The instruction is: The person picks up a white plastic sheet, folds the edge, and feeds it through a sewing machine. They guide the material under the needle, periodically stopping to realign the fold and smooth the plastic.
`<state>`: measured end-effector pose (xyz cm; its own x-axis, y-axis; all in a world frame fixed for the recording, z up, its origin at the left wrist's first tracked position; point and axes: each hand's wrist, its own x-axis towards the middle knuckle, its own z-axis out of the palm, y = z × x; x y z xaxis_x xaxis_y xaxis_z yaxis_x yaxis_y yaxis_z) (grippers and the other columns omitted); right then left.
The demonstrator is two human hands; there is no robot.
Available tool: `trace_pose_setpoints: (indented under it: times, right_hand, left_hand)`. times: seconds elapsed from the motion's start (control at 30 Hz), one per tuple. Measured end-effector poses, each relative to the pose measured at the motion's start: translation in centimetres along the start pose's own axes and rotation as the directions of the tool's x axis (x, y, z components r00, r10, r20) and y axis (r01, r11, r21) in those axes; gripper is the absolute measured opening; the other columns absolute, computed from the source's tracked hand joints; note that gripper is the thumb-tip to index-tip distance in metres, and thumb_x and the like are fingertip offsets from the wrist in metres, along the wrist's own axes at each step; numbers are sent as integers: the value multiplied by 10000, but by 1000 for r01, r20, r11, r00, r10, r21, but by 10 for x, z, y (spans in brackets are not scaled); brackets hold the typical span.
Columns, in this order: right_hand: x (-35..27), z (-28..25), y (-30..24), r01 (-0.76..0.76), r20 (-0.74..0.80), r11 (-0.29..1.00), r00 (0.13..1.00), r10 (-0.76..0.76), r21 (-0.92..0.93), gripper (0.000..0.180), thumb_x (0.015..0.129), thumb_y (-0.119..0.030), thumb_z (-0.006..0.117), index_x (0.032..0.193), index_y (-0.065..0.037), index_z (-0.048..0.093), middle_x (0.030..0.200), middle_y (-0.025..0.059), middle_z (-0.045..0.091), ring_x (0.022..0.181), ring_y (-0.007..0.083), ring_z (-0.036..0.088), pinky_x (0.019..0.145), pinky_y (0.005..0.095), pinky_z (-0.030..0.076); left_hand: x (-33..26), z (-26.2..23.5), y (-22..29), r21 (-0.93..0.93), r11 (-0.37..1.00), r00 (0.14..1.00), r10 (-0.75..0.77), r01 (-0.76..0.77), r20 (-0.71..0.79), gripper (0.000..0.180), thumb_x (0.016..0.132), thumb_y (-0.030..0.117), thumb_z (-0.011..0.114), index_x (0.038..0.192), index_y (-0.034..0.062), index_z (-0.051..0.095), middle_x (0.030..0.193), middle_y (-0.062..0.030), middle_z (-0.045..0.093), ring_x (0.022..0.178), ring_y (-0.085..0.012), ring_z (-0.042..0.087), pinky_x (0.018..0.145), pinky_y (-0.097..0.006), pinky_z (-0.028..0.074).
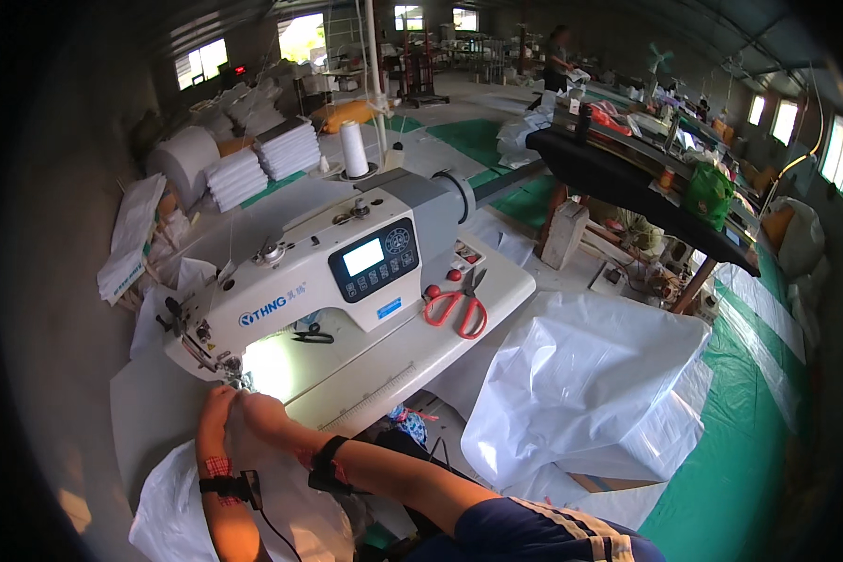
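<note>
A white industrial sewing machine (295, 267) stands in front of me, its screen and work lamp lit. My left hand (217, 405) is closed at the needle end, with the fingertips right by the presser foot (237, 377). Beside it, almost touching, my right hand (265, 415) is also closed, knuckles up. A thin white plastic-like sheet (170, 496) hangs down from both hands over the near edge and between my forearms. Its edge at the needle is hidden by my fingers. Small black thread snips (315, 334) lie on the machine bed under the arm.
Red-handled scissors (457, 311) lie at the bed's right end near small red balls (433, 291). A thread cone (353, 150) stands behind the machine. Stacked white sheets (288, 150) sit back left. A large white bag (581, 393) lies at right. Another person (557, 61) stands far back.
</note>
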<state>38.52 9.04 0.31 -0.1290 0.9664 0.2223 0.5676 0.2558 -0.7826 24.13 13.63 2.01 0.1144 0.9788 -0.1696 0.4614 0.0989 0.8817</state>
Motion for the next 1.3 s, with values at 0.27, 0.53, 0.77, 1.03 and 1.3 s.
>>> trace_pose_setpoints:
  times: [0.27, 0.53, 0.77, 1.03, 1.3]
  right_hand:
    - [-2, -2, 23, 187, -25, 967, 981, -194, -176, 191, 858, -79, 446, 979, 53, 512, 806, 212, 624, 737, 353, 640, 626, 427, 513]
    - [-66, -12, 15, -176, 244, 944, 964, 107, 279, 301, 761, -103, 546, 1008, 67, 522, 913, 274, 612, 885, 398, 608, 757, 461, 467]
    - [-104, -73, 3, -28, 309, 996, 951, -1, 87, 260, 831, -148, 489, 999, 47, 527, 812, 245, 617, 795, 419, 613, 695, 503, 468]
    - [12, -50, 65, -27, 194, 897, 979, -66, 442, 118, 823, -185, 527, 797, -72, 545, 689, 53, 543, 604, 203, 524, 517, 343, 431]
    - [5, -6, 34, -19, 87, 980, 996, 2, 196, 246, 877, -200, 506, 725, -19, 571, 651, 138, 579, 582, 262, 572, 556, 375, 453]
  left_hand:
    - [-40, 38, 51, -73, 989, 988, 124, -130, -88, 277, 827, 232, 579, 999, 16, 568, 966, -44, 566, 876, -122, 512, 792, -252, 400]
    - [-11, 21, 16, 14, 997, 997, 71, -71, 12, 172, 800, 149, 542, 669, 38, 554, 620, 61, 458, 570, -56, 401, 521, -245, 327]
    - [-21, 36, 23, 62, 996, 997, 69, -70, 24, 214, 794, 167, 542, 618, 47, 526, 574, 57, 438, 529, -59, 386, 481, -264, 313]
    - [-43, 48, 59, -89, 992, 981, -99, 85, -167, 176, 803, 228, 563, 804, 65, 630, 713, 26, 560, 679, -101, 497, 658, -273, 410]
    - [-5, 30, -13, -106, 961, 965, 245, -255, -94, 218, 824, 211, 605, 823, -4, 641, 680, -53, 598, 663, -114, 514, 649, -279, 429]
